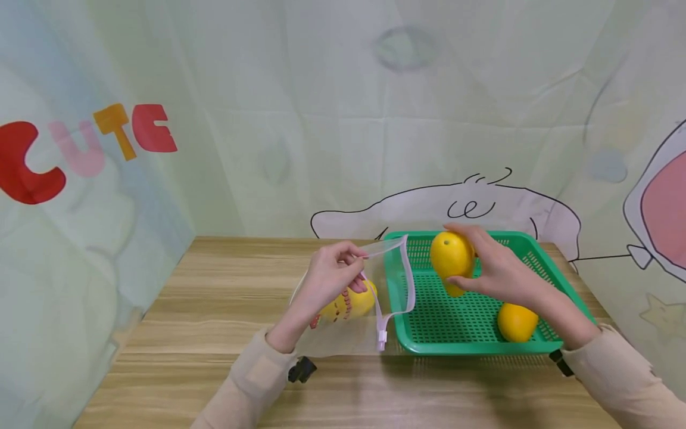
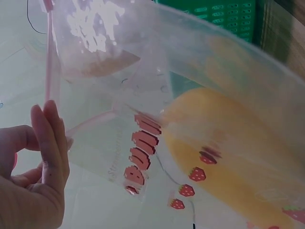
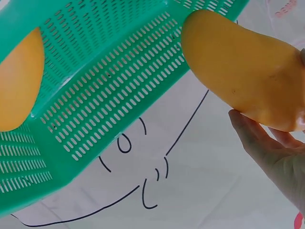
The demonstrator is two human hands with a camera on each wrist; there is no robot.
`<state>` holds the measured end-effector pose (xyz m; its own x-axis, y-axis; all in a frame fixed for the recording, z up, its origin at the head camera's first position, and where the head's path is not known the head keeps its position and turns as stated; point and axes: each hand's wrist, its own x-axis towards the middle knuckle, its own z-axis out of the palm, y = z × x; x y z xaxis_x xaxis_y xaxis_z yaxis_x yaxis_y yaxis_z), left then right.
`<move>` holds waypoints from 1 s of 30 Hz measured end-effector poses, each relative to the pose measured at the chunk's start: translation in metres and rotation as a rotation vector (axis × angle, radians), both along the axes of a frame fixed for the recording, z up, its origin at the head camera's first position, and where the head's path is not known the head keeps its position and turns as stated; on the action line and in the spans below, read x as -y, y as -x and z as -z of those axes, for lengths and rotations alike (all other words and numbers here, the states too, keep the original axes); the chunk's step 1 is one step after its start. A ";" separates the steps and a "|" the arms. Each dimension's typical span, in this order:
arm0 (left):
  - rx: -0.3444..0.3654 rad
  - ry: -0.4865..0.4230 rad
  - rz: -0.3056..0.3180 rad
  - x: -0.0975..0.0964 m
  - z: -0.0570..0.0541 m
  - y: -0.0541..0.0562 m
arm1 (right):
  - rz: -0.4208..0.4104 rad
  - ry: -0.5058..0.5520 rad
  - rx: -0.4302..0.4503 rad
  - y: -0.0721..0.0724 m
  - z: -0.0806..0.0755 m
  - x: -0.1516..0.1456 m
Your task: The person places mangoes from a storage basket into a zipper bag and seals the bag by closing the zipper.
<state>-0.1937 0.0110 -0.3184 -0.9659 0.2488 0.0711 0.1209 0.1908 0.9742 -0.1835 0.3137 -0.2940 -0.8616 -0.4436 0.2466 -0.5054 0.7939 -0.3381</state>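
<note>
My right hand point(image 1: 498, 265) grips a yellow mango point(image 1: 450, 256) above the green basket point(image 1: 402, 333), thumb on the near side and fingers over the far side. In the right wrist view the held mango point(image 3: 243, 71) shows its full side, with fingertips against its lower edge. My left hand point(image 1: 334, 271) pinches the edge of a clear zip bag point(image 1: 343, 339), its mouth toward the basket and spread apart. Inside the bag lies another mango point(image 2: 214, 143), seen through the printed plastic. The bag's slider point(image 1: 382, 336) hangs near the basket's left side.
One more mango point(image 1: 517, 322) sits in the basket's near right corner. Basket and bag are on a wooden table point(image 1: 214, 322) whose back edge meets a printed cloth backdrop point(image 1: 289, 143). The basket's raised rim stands just right of the bag mouth.
</note>
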 end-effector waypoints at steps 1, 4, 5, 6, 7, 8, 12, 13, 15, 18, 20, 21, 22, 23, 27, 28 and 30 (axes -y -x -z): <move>-0.001 0.000 0.001 0.000 0.000 0.000 | -0.003 0.001 -0.006 -0.001 -0.001 0.001; -0.009 0.001 0.003 0.001 0.000 0.000 | -0.011 -0.001 -0.018 -0.003 -0.003 0.004; -0.013 0.004 0.003 0.001 0.000 0.000 | -0.011 -0.002 -0.018 -0.003 -0.004 0.004; -0.016 0.004 0.005 0.001 0.000 0.000 | -0.010 -0.003 -0.016 -0.004 -0.005 0.005; -0.019 0.005 0.005 0.001 0.000 0.000 | -0.010 -0.002 -0.013 -0.005 -0.006 0.006; -0.020 0.005 0.005 0.001 0.000 0.000 | -0.009 -0.002 -0.011 -0.005 -0.007 0.007; -0.020 0.005 0.006 0.001 0.000 0.000 | -0.018 -0.004 -0.018 -0.008 -0.010 0.011; -0.020 0.004 0.006 0.002 0.000 0.000 | -0.022 -0.003 -0.025 -0.009 -0.011 0.012; -0.018 0.001 0.006 0.002 0.000 0.000 | -0.035 -0.004 -0.039 -0.010 -0.012 0.015; -0.018 -0.004 0.010 0.002 0.000 0.000 | -0.048 0.001 -0.062 -0.013 -0.014 0.018; -0.019 -0.003 0.012 0.001 0.000 0.000 | -0.053 0.007 -0.074 -0.014 -0.016 0.021; -0.021 -0.002 0.013 0.001 0.000 0.000 | -0.054 0.009 -0.077 -0.015 -0.017 0.022; -0.022 -0.001 0.014 0.001 0.000 0.000 | -0.055 0.012 -0.079 -0.016 -0.017 0.023; -0.024 0.001 0.014 0.001 0.000 0.000 | -0.057 0.014 -0.077 -0.017 -0.018 0.025; -0.019 -0.001 0.012 0.001 0.000 0.000 | -0.062 0.015 -0.064 -0.019 -0.021 0.031; -0.017 -0.003 0.012 0.001 0.000 0.000 | -0.062 0.017 -0.062 -0.020 -0.022 0.032; -0.014 -0.006 0.014 0.001 0.000 0.000 | -0.061 0.019 -0.062 -0.021 -0.023 0.034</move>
